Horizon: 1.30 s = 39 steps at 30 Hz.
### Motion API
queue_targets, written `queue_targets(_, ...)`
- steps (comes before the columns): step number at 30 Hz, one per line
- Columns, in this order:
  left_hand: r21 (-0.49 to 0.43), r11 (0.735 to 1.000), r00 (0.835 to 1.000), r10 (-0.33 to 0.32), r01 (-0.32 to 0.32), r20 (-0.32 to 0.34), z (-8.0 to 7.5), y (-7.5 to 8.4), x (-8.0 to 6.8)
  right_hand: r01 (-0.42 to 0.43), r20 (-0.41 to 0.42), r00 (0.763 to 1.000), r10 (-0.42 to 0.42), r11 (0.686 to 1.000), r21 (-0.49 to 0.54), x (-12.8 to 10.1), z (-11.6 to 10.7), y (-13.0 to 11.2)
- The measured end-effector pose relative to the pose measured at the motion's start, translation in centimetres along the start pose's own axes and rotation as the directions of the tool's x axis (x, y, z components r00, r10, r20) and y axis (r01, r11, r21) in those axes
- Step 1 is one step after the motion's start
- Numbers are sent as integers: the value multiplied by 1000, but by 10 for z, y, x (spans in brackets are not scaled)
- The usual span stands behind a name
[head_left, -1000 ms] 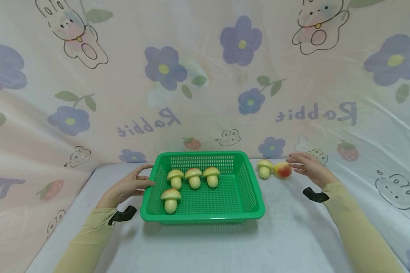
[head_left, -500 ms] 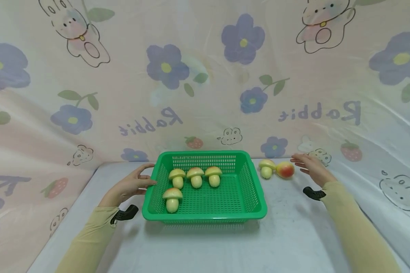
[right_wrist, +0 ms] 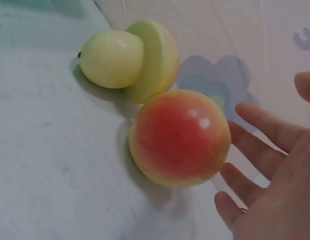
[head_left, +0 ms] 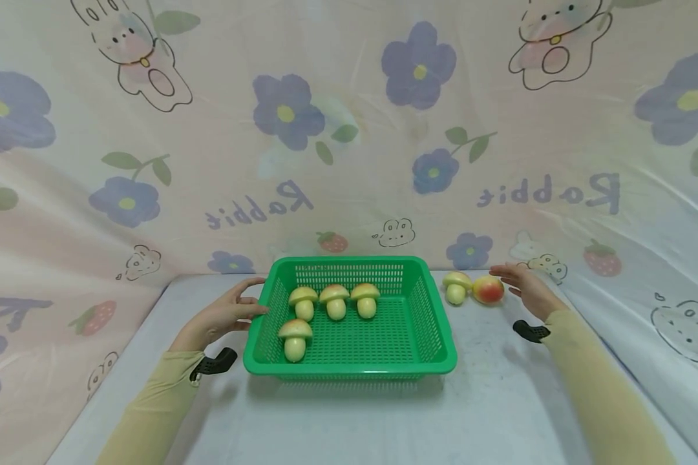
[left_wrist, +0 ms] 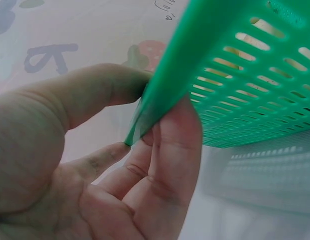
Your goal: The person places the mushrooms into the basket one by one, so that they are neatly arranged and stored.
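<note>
A green plastic basket (head_left: 349, 371) sits on the white table and holds several yellow toy mushrooms (head_left: 335, 301). My left hand (head_left: 227, 314) grips its left rim; in the left wrist view the thumb lies over the rim (left_wrist: 235, 65) and the fingers (left_wrist: 175, 145) under it. One more mushroom (head_left: 456, 287) and a red-yellow peach (head_left: 488, 289) lie on the table right of the basket. My right hand (head_left: 526, 287) hovers open just right of the peach. In the right wrist view its spread fingers (right_wrist: 260, 130) are beside the peach (right_wrist: 180, 137), with the mushroom (right_wrist: 127, 60) behind.
A flower-and-rabbit printed sheet (head_left: 349, 161) walls the table at the back and both sides, close behind the peach. Bare table surface (head_left: 500, 400) stretches in front of the basket and to its right.
My right hand has edged a little closer to the peach, fingers still spread. The left hand stays on the basket rim, and the basket has not moved.
</note>
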<state>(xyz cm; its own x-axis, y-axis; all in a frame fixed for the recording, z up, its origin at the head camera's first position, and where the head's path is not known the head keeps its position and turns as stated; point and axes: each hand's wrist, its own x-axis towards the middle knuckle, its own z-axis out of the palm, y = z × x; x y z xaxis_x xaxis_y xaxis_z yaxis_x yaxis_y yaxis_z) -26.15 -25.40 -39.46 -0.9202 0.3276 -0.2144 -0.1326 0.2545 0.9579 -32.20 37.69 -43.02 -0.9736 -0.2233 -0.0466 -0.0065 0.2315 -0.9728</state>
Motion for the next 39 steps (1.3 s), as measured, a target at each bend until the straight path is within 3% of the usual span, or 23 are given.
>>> queue_targets(22,-7,1000,1000,4,-4,8,1,4,0,-4,60,998,8,998,-64,2,3,6)
queue_targets(34,0,1000,1000,-6,6,-9,1,2,0,-11,127,991,38,977,-211,-13,-4,6)
queue_targets(39,4,1000,1000,-9,9,-14,1,0,0,38,172,985,13,957,-287,-21,-9,8)
